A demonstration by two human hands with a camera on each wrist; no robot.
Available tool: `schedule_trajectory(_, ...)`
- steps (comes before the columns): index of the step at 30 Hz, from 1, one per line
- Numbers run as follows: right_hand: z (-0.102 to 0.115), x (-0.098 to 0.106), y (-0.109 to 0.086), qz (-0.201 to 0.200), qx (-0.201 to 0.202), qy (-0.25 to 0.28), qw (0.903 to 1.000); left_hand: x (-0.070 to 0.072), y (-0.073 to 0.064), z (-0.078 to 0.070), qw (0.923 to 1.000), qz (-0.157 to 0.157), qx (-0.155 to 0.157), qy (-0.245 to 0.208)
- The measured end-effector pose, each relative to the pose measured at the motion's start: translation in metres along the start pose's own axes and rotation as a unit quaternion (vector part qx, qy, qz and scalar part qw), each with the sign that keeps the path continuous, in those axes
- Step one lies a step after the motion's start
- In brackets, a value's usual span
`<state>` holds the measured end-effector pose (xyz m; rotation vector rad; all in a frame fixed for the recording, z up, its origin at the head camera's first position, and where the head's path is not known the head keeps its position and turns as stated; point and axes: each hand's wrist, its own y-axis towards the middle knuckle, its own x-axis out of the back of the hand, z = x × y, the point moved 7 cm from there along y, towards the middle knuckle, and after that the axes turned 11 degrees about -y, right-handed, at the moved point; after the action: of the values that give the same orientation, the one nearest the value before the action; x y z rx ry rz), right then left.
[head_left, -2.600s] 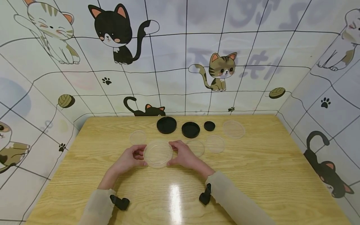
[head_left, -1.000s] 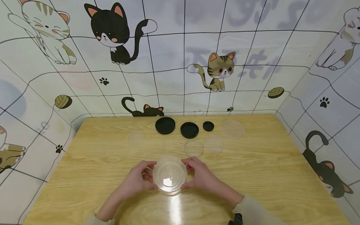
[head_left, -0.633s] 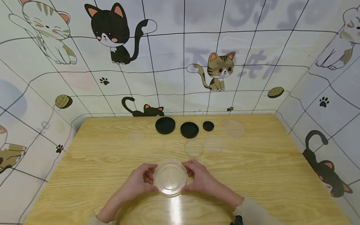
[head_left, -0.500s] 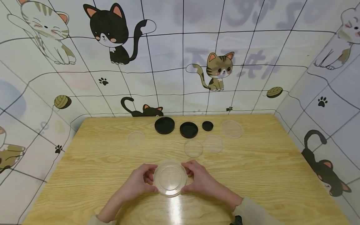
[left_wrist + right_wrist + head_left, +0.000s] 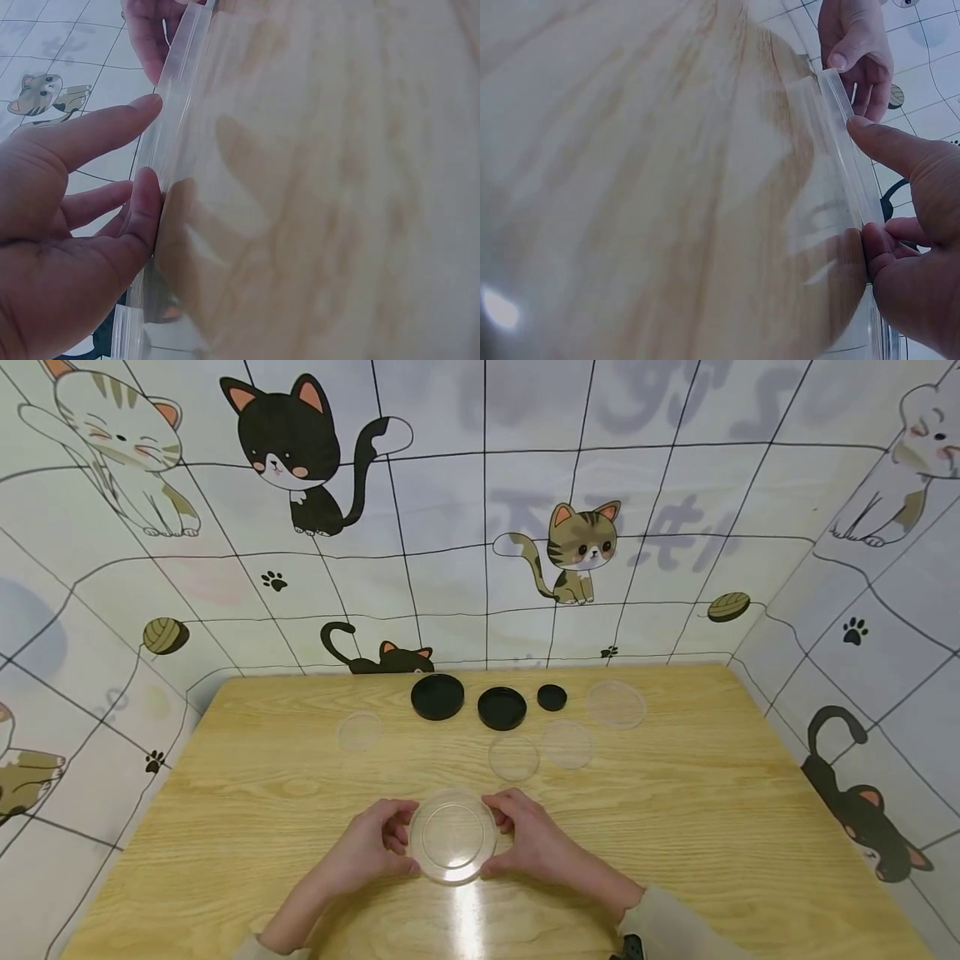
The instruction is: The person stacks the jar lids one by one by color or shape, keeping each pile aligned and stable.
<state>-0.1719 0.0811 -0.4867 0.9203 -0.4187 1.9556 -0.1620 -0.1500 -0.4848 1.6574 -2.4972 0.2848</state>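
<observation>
A clear round plastic dish with a ring marked in its top lies near the front of the wooden table, between the two hands. My left hand grips its left edge, thumb at the near side and fingers farther back. The right hand holds the opposite edge in the same way. Up close in the left wrist view, thumb and fingertips meet the upright clear wall of the dish. From the right wrist, fingertips likewise press the dish wall, and the left hand shows beyond it.
Three black round dishes of different sizes stand along the table's back edge. Several thin clear discs lie around them, one apart at the left. Cat-printed walls enclose the table at the back and sides.
Since the oldest frame, both hands have brought the clear dish toward the front and slightly right, down the table. Over the last half second, hands and dish have hardly moved.
</observation>
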Motion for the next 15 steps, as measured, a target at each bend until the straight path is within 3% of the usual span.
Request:
schedule_trajectory(10,-0.001,0.004,-0.002,-0.007,0.001,0.023,0.9997,0.006,-0.001,0.000,0.9998,-0.005,-0.006,-0.016)
schedule_trajectory(15,-0.005,0.015,-0.005,-0.016,0.000,0.048,0.9987,0.010,0.000,-0.008,0.9996,-0.016,-0.022,0.005)
